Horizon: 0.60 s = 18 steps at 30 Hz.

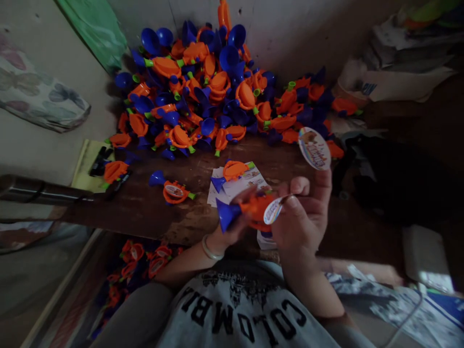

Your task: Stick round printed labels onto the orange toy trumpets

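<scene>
My left hand [237, 231] is wrapped round an orange toy trumpet with a blue bell [227, 215], held above the table's front edge. Between thumb and finger, my right hand [304, 220] pinches an oval sticker [271, 211] over the trumpet's orange body; whether it touches the body I cannot tell. A second oval sticker [314, 149] clings to a raised fingertip of that hand. Beyond the hands, another toy trumpet [235, 170] lies on white sticker sheets [259, 180]. To the left rests a trumpet with an oval label [174, 191] on its side.
A large heap of toy trumpets [203, 92] leans against the wall at the back of the brown table [152, 217]. Below the front edge, more labelled trumpets [132, 253] lie low on the left. A yellow pad [89, 166] with black markers sits left; dark cloth [391, 179] lies right.
</scene>
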{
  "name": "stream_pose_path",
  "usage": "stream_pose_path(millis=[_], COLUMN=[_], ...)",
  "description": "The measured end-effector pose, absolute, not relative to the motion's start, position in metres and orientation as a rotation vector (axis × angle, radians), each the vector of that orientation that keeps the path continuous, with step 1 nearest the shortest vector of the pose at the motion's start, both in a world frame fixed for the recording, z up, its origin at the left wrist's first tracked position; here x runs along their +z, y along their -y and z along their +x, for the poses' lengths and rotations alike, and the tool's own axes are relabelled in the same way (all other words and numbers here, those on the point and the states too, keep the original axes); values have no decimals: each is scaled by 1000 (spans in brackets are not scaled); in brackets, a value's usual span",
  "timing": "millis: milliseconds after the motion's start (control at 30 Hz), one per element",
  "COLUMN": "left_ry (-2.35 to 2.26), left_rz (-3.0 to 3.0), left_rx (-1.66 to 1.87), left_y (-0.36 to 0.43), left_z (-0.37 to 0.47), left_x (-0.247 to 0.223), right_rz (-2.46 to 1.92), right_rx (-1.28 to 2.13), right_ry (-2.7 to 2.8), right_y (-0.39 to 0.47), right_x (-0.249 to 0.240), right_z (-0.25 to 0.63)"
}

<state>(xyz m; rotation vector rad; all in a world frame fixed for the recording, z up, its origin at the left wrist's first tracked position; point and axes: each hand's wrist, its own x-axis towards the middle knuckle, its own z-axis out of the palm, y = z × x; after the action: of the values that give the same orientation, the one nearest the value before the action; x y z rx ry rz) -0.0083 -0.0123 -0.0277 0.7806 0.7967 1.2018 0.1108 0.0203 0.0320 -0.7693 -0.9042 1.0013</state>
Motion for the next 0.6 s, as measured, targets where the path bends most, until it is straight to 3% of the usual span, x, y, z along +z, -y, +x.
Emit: stream_pose_path(millis=[200, 600], left_ry=[-748, -686], left_rz=[662, 1019], left_rx=[1478, 1452], left_y=[-4, 5], left_z=[-12, -23], left_x=[-11, -3], right_rz=[-826, -825], right_rx=[777, 708], right_ry=[903, 1044], right_y=[-15, -10], right_x=[22, 16], right_z=[111, 112])
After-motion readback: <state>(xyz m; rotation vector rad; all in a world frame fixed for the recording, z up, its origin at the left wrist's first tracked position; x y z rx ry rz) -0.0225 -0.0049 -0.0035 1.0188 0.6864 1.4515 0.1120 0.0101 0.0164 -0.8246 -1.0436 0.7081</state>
